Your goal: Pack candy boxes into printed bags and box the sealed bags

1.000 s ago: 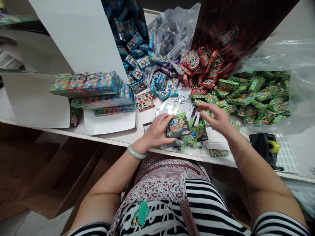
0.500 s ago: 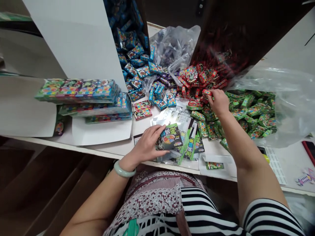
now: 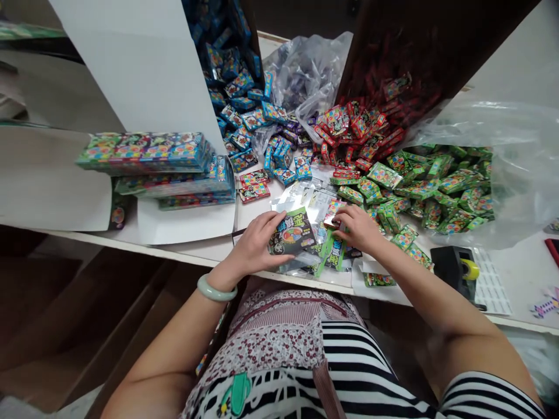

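Note:
My left hand [image 3: 257,244] is closed around the left side of a dark printed packet [image 3: 293,234], thumb below and fingers above. To its right, my right hand [image 3: 357,228] grips a small red box [image 3: 333,213], held just above clear plastic sleeves. Green-and-black printed packets [image 3: 335,251] lie under and between the hands. Behind them, a heap of small red boxes [image 3: 338,122] meets a heap of green boxes [image 3: 419,187]. Two red boxes [image 3: 254,192] lie apart near the blue boxes [image 3: 279,154].
Stacked multicoloured packs [image 3: 144,152] sit on white card at the left. A black tape dispenser [image 3: 452,270] stands at the right near the table edge [image 3: 174,251]. Clear plastic bags [image 3: 305,67] and tall cartons of blue and red boxes are at the back.
My right hand has moved from the red heap down and left, bringing a red box beside the dark packet. My left hand keeps its hold. The tape dispenser has come into fuller view.

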A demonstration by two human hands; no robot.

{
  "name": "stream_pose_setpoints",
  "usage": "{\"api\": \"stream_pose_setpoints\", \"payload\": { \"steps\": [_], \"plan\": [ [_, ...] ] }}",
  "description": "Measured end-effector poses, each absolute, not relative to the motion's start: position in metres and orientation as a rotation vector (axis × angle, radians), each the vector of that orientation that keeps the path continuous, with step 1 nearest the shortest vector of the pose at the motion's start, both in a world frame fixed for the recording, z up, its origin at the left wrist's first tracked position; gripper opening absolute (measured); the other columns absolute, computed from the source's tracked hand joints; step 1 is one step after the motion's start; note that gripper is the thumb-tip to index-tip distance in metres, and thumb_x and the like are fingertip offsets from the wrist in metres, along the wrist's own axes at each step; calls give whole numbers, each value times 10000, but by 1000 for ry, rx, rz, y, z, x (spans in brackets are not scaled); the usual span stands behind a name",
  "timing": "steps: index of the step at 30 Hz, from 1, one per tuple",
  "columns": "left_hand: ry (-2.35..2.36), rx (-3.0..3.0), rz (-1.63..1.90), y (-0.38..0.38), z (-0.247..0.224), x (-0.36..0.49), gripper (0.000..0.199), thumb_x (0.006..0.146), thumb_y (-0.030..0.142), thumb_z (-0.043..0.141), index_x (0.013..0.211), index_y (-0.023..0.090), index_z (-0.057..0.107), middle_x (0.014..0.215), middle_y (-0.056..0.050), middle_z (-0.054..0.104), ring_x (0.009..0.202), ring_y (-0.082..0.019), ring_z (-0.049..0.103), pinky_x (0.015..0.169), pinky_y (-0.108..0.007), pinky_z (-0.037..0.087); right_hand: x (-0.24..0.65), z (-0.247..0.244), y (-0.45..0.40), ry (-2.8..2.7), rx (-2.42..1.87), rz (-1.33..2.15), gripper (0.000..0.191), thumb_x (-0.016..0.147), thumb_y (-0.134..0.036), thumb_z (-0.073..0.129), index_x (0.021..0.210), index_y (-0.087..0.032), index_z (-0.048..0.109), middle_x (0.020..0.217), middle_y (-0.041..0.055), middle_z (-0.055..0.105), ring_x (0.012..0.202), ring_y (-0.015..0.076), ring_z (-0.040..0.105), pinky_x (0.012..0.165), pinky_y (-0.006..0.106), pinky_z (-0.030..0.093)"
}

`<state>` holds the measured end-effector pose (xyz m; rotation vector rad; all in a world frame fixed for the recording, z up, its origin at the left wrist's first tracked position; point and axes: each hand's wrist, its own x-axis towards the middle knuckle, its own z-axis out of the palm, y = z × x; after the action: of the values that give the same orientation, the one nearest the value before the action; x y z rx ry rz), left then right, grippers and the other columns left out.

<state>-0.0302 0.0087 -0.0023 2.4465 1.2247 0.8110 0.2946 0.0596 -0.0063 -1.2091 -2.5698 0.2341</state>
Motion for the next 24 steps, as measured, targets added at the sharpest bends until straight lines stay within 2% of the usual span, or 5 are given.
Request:
{"api": "stream_pose_setpoints", "payload": {
  "steps": [5,10,15,19,24],
  "plan": [
    [1206,2446,824,6,-3,-25,951,745,561,774,1512,198,344,1386,-187,506,1288,-354,521,1088,-549,467,294,-9,64,-2528,-1420,217,803,774,-534,738,1441,-183,463,1501,208,463,1364,395,444,1046,602,416],
    [1228,2449,807,6,-4,-22,908,724,533,798,1467,208,390,1384,-174,537,1291,-353,531,1093,-558,458,290,-4,66,-2467,-1483,258,685,772,-431,719,1379,-174,530,1351,197,585,1259,385,535,1018,572,436],
    [1176,2495,815,9,-5,-24,885,728,557,782,1449,196,416,1358,-171,562,1265,-346,544,1073,-545,462,291,29,40,-2301,-1287,123,702,802,-407,704,1445,-291,448,1402,143,533,1297,364,501,1047,567,409],
    [1120,2538,813,12,-5,-18,872,751,548,765,1457,184,404,1366,-173,552,1270,-337,529,1087,-523,442,284,53,21,-2541,-1204,70,716,805,-374,730,1448,-251,442,1400,179,524,1264,391,501,1024,581,412],
    [1093,2556,731,9,-7,-12,865,762,573,743,1461,184,413,1387,-177,539,1287,-351,510,1109,-533,404,277,53,18,-2781,-975,252,721,802,-355,752,1440,-243,437,1389,180,522,1242,369,506,1025,567,436]
  ]
}}
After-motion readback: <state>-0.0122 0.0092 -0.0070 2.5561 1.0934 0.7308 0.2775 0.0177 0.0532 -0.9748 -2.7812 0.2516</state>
